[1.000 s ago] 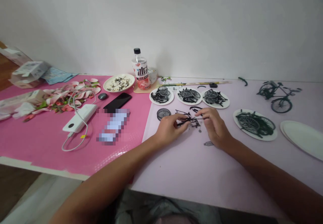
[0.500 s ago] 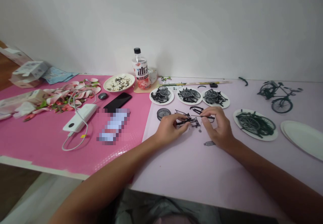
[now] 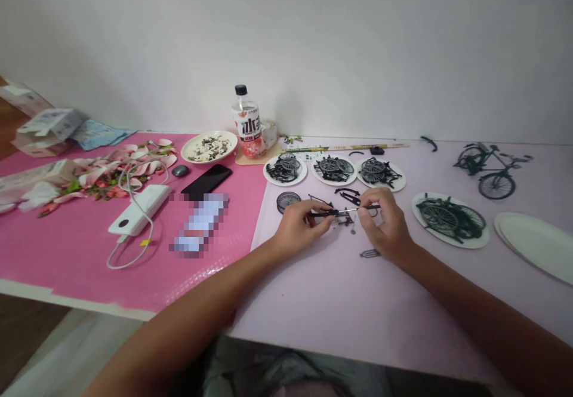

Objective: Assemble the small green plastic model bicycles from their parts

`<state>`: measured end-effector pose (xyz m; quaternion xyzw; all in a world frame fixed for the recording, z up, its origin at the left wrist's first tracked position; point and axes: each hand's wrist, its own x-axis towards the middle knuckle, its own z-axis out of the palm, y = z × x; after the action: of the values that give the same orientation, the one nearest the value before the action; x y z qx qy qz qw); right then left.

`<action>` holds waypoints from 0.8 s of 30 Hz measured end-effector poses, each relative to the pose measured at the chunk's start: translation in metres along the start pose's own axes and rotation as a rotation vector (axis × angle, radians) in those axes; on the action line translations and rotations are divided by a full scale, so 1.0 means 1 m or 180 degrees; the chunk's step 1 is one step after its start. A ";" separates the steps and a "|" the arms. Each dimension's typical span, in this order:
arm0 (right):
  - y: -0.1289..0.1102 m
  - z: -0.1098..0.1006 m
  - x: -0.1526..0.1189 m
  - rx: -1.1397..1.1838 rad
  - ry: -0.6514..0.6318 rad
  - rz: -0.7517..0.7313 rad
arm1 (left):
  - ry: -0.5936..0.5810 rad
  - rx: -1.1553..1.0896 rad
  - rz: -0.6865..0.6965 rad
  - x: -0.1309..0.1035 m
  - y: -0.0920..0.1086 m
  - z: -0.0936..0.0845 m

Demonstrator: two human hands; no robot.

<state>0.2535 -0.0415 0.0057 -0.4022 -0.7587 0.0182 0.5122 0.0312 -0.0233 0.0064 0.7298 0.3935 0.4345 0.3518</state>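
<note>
My left hand [image 3: 299, 224] pinches a small black model bicycle part [image 3: 323, 212] between thumb and fingers; its exact shape is partly hidden. In my right hand [image 3: 385, 224] is a thin screwdriver [image 3: 347, 211] with a metal shaft and dark handle, held level. Its tip meets the black part at my left fingertips. On the table just beyond lie a pair of stacked wheels [image 3: 287, 201] and a curved black piece [image 3: 348, 197]. A small flat rack-like piece [image 3: 369, 254] rests by my right wrist.
Several white plates of bicycle parts [image 3: 333, 170] line the back, with a fuller plate [image 3: 450, 219] and bare plates [image 3: 537, 248] at right. A finished-looking model bicycle [image 3: 492, 167] stands behind. Leftward are a bottle [image 3: 248, 125], a bowl [image 3: 209, 147], phones [image 3: 208, 182], a power bank [image 3: 139, 209] and petals [image 3: 116, 173].
The screwdriver's shaft now lines up with the black part and its tip touches it. Both hands stay in nearly the same place; the view has shifted slightly.
</note>
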 end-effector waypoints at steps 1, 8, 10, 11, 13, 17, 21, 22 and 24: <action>0.000 0.000 0.000 -0.0017 -0.0005 -0.0005 | -0.0011 -0.0014 0.0003 0.000 0.000 0.000; 0.000 0.001 0.002 -0.0094 -0.0097 -0.0074 | -0.0021 0.0030 0.0108 0.000 -0.002 0.000; -0.001 0.001 0.002 -0.0103 -0.0109 -0.0076 | -0.0032 0.0054 0.0114 0.000 -0.002 -0.001; -0.001 0.001 0.002 -0.0103 -0.0105 -0.0078 | -0.0036 0.0061 0.0122 0.000 -0.002 -0.001; -0.002 0.001 0.003 -0.0089 -0.0104 -0.0086 | -0.0038 0.0074 0.0154 0.000 -0.001 -0.002; -0.003 0.001 0.004 -0.0075 -0.0123 -0.0107 | -0.0052 0.0112 0.0179 0.000 0.001 -0.003; -0.002 0.001 0.005 -0.0068 -0.0148 -0.0128 | -0.0061 0.0146 0.0183 0.000 0.002 -0.003; -0.002 0.001 0.005 -0.0082 -0.0158 -0.0152 | -0.0064 0.0146 0.0192 0.000 0.002 -0.003; -0.003 0.001 0.005 -0.0122 -0.0166 -0.0228 | -0.0061 0.0137 0.0206 -0.001 0.002 -0.003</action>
<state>0.2506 -0.0399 0.0102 -0.3839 -0.7859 -0.0043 0.4847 0.0284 -0.0242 0.0091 0.7536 0.3756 0.4301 0.3255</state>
